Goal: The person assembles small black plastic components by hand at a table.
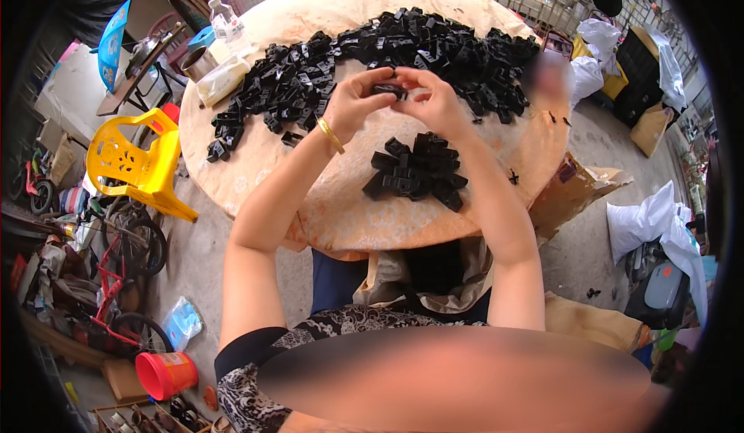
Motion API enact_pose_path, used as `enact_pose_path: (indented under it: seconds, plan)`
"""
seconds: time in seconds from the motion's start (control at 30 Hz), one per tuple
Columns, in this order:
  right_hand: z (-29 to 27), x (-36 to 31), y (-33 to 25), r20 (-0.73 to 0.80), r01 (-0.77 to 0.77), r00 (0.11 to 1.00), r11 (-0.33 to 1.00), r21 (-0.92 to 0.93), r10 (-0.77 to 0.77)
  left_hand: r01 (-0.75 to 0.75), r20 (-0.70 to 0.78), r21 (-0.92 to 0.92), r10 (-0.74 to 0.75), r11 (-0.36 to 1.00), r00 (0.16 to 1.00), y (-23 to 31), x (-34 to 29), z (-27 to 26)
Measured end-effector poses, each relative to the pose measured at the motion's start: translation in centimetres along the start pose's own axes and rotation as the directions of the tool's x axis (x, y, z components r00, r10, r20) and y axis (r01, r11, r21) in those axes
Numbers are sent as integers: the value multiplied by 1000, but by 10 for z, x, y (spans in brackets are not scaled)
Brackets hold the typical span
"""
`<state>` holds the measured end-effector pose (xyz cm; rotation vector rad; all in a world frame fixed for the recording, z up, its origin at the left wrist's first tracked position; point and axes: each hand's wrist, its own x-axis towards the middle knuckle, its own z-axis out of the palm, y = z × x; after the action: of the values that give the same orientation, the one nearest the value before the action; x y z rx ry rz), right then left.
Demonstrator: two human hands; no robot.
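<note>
Both my hands meet above the round table (349, 216), pinching one small black plastic part (387, 90) between them. My left hand (358, 101) grips its left end and wears a gold bangle at the wrist. My right hand (435, 101) grips its right end. Just below my hands lies a small heap of the same black parts (416, 171). A much larger spread of black parts (387, 53) covers the far half of the table.
A clear plastic bottle (223, 16), a metal cup (199, 63) and a white packet (221, 80) stand at the table's far left. A yellow plastic chair (136, 162) and bicycles (124, 262) are on the left. White sacks (659, 224) lie right. An open bag (434, 274) hangs below the table edge.
</note>
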<state>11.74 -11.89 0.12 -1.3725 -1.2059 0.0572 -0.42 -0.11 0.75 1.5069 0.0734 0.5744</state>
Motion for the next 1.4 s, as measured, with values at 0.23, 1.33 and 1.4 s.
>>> enact_pose_path:
  seconds: [0.23,1.33,1.4]
  plan:
    - [-35,17,15,299,-363,910,901,239,288,87,173,-87,-71,992,982,9,-3,7]
    - [6,1,18,72,49,996,997,63,-53,318,35,-110,-316,942,948,-19,24,-17]
    - [4,1,19,65,18,998,995,102,-25,286,92,-243,-272,927,958,-13,20,-12]
